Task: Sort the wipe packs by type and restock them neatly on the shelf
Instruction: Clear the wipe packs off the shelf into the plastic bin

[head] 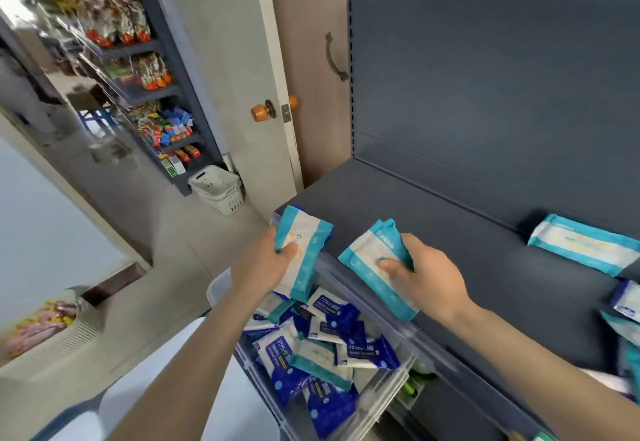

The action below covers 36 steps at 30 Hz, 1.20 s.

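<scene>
Fingers of the left hand (273, 262) are hidden behind a teal pack (306, 250); only the thumb shows. Fingers of the right hand (427, 276) hide likewise behind a second teal pack (374, 267). Packs (627, 298) on the shelf (467, 226) are cut off at the right edge. Distant snack shelves (145, 70) are blurred, labels unreadable.

orange door knob (259, 112), white basket (216, 187) on floor, distant snack rack (173, 70)

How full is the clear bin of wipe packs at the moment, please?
Partly full: the clear bin holds a jumble of blue packs and teal packs, below its rim.
</scene>
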### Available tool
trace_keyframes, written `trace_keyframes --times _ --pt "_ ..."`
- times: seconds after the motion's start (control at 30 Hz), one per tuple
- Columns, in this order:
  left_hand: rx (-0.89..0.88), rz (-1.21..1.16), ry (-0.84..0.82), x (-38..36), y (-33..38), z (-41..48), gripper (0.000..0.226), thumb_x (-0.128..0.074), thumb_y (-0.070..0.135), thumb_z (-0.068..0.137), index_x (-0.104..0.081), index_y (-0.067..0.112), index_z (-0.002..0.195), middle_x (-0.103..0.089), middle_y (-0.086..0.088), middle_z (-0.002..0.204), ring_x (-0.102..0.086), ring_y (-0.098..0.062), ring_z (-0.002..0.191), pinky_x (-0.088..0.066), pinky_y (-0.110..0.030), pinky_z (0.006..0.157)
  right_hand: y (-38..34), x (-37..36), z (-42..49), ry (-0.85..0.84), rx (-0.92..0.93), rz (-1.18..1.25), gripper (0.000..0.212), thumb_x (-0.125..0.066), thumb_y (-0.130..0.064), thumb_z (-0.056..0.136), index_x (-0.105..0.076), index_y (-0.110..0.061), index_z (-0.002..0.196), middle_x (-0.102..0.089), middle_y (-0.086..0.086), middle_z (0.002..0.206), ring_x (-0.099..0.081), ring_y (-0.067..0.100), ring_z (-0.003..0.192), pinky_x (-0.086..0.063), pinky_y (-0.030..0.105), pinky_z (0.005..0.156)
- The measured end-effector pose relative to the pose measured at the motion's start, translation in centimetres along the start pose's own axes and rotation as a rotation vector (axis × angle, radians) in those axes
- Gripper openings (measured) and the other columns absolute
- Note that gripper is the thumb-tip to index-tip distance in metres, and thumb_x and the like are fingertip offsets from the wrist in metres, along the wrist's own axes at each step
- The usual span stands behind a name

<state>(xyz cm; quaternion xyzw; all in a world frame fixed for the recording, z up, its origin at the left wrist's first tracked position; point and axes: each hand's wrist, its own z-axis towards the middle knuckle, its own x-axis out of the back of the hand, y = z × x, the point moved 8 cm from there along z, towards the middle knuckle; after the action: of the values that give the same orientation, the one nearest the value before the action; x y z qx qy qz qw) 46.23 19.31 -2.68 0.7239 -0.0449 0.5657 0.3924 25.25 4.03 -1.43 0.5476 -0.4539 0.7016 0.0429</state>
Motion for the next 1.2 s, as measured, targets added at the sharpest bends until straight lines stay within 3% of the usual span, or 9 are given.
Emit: trace_keyframes --times 0.17,0.3,0.53,0.6,0.73,0.83,0.9,1.0,1.2 --pt "0.068 -0.009 -0.016 0.1 -5.7 0.8 0.033 -0.051 0.034 0.095 -0.051 0.017 0.123 -0.064 -0.004 0.108 -0.055 -0.015 0.08 -0.041 -0.029 0.067 -2.6 -5.6 0.0 -0.09 -0.002 -0.046 0.021 -0.05 -0.047 0.09 -0.044 -0.028 0.095 -0.058 -0.009 0.075 -0.056 0.009 0.066 -0.039 0.027 0.051" --pt "0.11 0.008 -0.04 -1.0 -9.6 1.4 0.03 -0.054 0.039 0.091 -0.054 0.019 0.113 -0.066 0.0 0.101 -0.062 -0.021 0.084 -0.053 -0.039 0.077 -3.3 -10.8 -0.3 -0.183 -0.051 -0.04 0.023 -0.052 -0.047 0.089 -0.048 -0.026 0.097 -0.061 -0.007 0.079 -0.059 0.013 0.071 -0.043 0.031 0.058" --pt "0.135 0.04 -0.098 -4.0 -13.5 2.4 0.026 -0.056 0.036 0.091 -0.052 0.014 0.105 -0.059 0.002 0.085 -0.052 -0.015 0.073 -0.039 -0.029 0.064 -2.5 -18.2 0.3 -0.322 -0.163 -0.076 0.02 -0.055 -0.043 0.09 -0.054 -0.023 0.093 -0.062 -0.007 0.083 -0.059 0.014 0.074 -0.049 0.032 0.064" --pt "0.152 0.008 -0.139 -5.1 -14.4 2.7 0.029 -0.055 0.036 0.091 -0.053 0.014 0.109 -0.063 -0.002 0.091 -0.056 -0.017 0.077 -0.046 -0.031 0.066 -2.2 -19.4 0.5 -0.346 -0.196 -0.092 0.02 -0.055 -0.042 0.09 -0.051 -0.022 0.088 -0.057 -0.007 0.075 -0.057 0.013 0.067 -0.044 0.03 0.055" --pt "0.177 0.003 -0.182 -6.4 -15.4 2.8 0.031 -0.054 0.034 0.093 -0.051 0.012 0.115 -0.062 -0.003 0.092 -0.057 -0.017 0.076 -0.041 -0.028 0.059 -2.1 -20.9 1.1 -0.353 -0.227 -0.089 0.019 -0.055 -0.038 0.091 -0.047 -0.023 0.083 -0.054 -0.007 0.071 -0.052 0.01 0.06 -0.035 0.026 0.047" --pt "0.136 0.105 -0.151 -6.2 -15.0 2.9 0.039 -0.054 0.032 0.092 -0.048 0.017 0.128 -0.059 -0.006 0.117 -0.057 -0.024 0.103 -0.049 -0.038 0.078 -2.6 -21.4 1.4 -0.378 -0.141 -0.191 0.028 -0.055 -0.04 0.09 -0.051 -0.021 0.11 -0.059 -0.002 0.107 -0.056 0.018 0.099 -0.05 0.036 0.078" --pt "0.087 0.136 -0.138 -6.1 -14.5 2.9 0.046 -0.056 0.032 0.091 -0.044 0.02 0.134 -0.053 -0.005 0.129 -0.053 -0.025 0.114 -0.048 -0.041 0.088 -2.8 -21.1 1.2 -0.372 -0.095 -0.246 0.038 -0.053 -0.035 0.092 -0.047 -0.02 0.127 -0.052 -0.002 0.128 -0.05 0.021 0.115 -0.047 0.037 0.091" --pt "0.041 0.113 -0.148 -6.2 -13.3 3.0 0.039 -0.056 0.032 0.092 -0.048 0.024 0.13 -0.058 0.0 0.124 -0.058 -0.021 0.108 -0.05 -0.039 0.085 -2.6 -20.1 0.1 -0.33 -0.078 -0.217 0.031 -0.045 -0.025 0.096 -0.052 -0.027 0.126 -0.058 -0.007 0.124 -0.059 0.016 0.103 -0.052 0.03 0.08" --pt "-0.146 0.09 -0.118 -6.3 -6.8 2.5 0.027 -0.054 0.026 0.094 -0.06 0.03 0.12 -0.068 0.012 0.111 -0.064 -0.013 0.098 -0.052 -0.032 0.08 -1.4 -14.5 -2.3 -0.133 -0.036 -0.143 0.032 -0.042 -0.018 0.095 -0.062 -0.031 0.117 -0.064 -0.015 0.115 -0.059 0.007 0.104 -0.047 0.022 0.079"
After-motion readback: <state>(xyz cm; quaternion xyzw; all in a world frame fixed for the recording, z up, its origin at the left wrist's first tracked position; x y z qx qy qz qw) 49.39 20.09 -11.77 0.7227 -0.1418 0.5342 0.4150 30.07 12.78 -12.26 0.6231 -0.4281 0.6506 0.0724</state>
